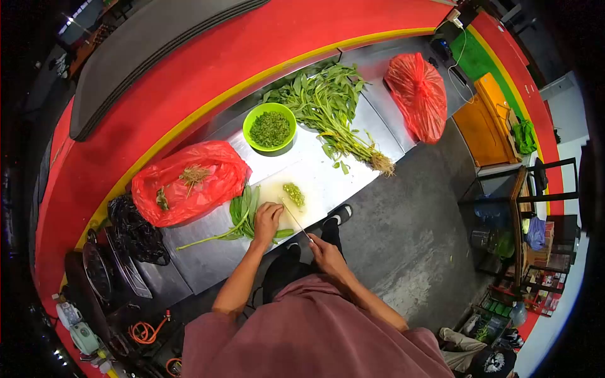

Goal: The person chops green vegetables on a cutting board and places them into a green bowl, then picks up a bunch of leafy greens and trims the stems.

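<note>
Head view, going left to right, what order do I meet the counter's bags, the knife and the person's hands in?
Black bag → open red bag → left hand → knife → right hand → tied red bag.

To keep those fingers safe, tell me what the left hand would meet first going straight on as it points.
Probably the knife, held by the right hand: its blade lies just ahead of the left hand, with chopped greens beyond. Depth is unclear, so contact is uncertain.
</note>
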Action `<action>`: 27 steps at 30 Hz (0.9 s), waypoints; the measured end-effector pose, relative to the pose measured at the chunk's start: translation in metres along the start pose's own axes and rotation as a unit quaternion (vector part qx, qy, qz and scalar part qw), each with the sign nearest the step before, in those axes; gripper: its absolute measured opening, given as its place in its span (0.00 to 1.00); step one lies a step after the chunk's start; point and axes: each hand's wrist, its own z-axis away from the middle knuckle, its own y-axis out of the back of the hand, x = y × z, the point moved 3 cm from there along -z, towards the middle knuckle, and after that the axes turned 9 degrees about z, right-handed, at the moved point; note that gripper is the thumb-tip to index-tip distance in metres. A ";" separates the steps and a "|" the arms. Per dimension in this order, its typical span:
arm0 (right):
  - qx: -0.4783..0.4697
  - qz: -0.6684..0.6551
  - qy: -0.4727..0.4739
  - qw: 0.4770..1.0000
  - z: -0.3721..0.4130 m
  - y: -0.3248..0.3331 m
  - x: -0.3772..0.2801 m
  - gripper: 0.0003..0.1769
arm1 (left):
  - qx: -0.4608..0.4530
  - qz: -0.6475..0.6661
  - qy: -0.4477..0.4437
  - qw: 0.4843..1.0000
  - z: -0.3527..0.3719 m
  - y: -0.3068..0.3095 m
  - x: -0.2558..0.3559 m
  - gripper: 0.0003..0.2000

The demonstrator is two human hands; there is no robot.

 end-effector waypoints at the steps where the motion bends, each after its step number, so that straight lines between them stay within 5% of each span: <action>1: -0.001 0.004 -0.002 1.000 0.003 0.001 0.002 0.23 | -0.001 -0.001 0.002 1.000 0.000 0.000 -0.001 0.05; 27: 0.009 0.020 -0.027 0.999 0.023 -0.004 0.015 0.23 | 0.001 -0.024 -0.020 1.000 0.001 -0.002 -0.001 0.05</action>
